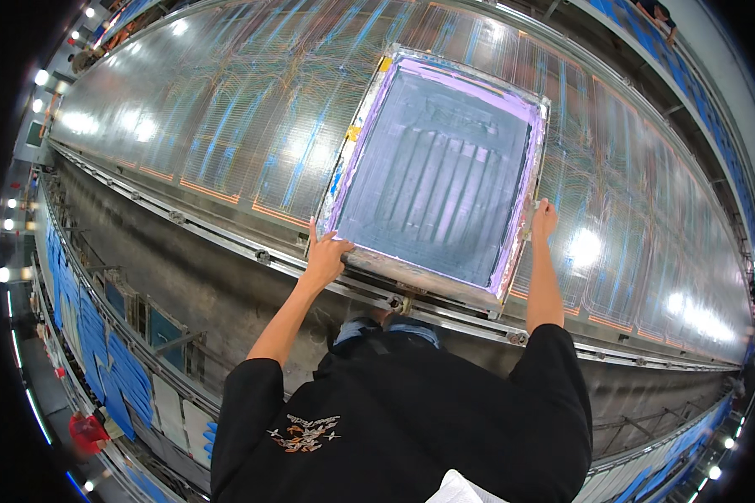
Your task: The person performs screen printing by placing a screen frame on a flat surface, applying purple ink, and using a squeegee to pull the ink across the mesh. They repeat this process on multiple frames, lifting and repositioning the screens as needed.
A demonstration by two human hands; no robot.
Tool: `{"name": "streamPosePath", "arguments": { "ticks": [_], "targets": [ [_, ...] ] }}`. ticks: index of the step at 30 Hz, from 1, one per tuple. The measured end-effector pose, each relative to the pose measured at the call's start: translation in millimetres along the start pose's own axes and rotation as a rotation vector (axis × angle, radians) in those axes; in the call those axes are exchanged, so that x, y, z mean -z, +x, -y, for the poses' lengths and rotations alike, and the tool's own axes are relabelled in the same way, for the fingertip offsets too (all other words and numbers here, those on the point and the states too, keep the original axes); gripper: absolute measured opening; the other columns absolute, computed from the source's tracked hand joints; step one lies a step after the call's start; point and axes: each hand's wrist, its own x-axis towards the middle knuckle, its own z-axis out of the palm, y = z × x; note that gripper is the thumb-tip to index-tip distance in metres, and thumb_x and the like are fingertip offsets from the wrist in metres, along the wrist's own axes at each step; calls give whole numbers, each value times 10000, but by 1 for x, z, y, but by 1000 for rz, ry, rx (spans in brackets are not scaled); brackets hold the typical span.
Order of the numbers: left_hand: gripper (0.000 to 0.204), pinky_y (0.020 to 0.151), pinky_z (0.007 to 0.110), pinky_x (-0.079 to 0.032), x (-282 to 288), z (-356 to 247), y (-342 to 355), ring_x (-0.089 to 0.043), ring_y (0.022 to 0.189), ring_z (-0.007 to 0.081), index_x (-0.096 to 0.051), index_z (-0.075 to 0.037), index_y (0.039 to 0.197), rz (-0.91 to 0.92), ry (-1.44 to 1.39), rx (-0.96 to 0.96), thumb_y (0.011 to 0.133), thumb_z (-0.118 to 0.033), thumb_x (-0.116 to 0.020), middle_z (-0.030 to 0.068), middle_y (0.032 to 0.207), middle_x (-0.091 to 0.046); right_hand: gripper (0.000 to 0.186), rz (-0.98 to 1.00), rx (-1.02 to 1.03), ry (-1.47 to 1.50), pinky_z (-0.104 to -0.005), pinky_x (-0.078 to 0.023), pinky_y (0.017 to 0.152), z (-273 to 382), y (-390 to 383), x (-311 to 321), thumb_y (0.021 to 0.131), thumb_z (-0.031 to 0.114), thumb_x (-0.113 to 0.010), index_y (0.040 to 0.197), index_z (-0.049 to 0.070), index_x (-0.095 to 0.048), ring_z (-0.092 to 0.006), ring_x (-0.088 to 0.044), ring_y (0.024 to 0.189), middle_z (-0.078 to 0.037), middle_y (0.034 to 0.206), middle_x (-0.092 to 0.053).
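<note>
A rectangular screen printing frame (453,272) lies on the long printing table, slightly tilted in view. Its grey mesh (445,168) has purple ink smears round the border and several darker upright bands in the middle. At the near left corner, my left hand (326,258) grips the frame, its index finger stretched along the outer side and the thumb over the rim. Partway up the right side, my right hand (544,220) is closed on the frame's edge; its fingertips are partly hidden. What lies under the frame is hidden.
The shiny printing table (252,126) carries blue and orange streaks and glare spots. A metal rail (226,240) runs along its near edge. Behind me is another rack with blue pieces (101,335). A person in red (88,432) is at the lower left, another person (658,15) at the upper right.
</note>
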Motion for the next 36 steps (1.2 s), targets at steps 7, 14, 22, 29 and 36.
{"name": "streamPosePath", "arguments": {
  "ticks": [7, 14, 22, 29, 36],
  "targets": [
    [479, 1272, 699, 3, 13, 11, 15, -629, 1292, 366, -817, -167, 1134, 104, -4, -51, 703, -9, -678, 35, 1134, -791, 519, -52, 24, 4, -457, -442, 717, -1, -5, -10, 1030, 433, -575, 834, -46, -615, -285, -549, 711, -168, 726, -608],
    [450, 1282, 678, -62, 22, 10, 27, -643, 1270, 342, -823, -189, 1109, 179, 14, -6, 697, -32, -733, 38, 1123, -791, 517, 31, -90, -108, -486, -446, 672, 23, -14, 4, 1033, 447, -545, 857, -19, -683, -347, -597, 683, -193, 720, -638],
    [304, 1259, 600, -239, 30, 21, 78, -728, 949, 315, -838, -174, 1011, 260, 42, -158, 712, -129, -814, 146, 872, -760, 594, 267, 216, -559, -541, -479, 1021, 115, -36, 65, 983, 526, -648, 1377, 82, -625, -424, -622, 1226, -241, 1350, -656],
    [308, 1237, 550, -304, 43, 12, 74, -730, 872, 353, -833, -124, 1013, 263, -40, -191, 743, -45, -707, 165, 851, -766, 541, 982, 406, -390, -501, -455, 1105, 143, -204, 144, 832, 239, -780, 1352, 130, -680, -350, -632, 1278, -129, 1382, -685],
    [434, 1272, 510, -259, 34, 19, 21, -717, 1060, 331, -814, -107, 1100, 164, -94, -158, 716, 40, -676, 132, 1044, -794, 514, 850, 353, -344, -497, -413, 1148, 152, -239, 157, 735, -28, -663, 1223, 113, -742, -312, -681, 1166, -104, 1215, -761]
  ]
}}
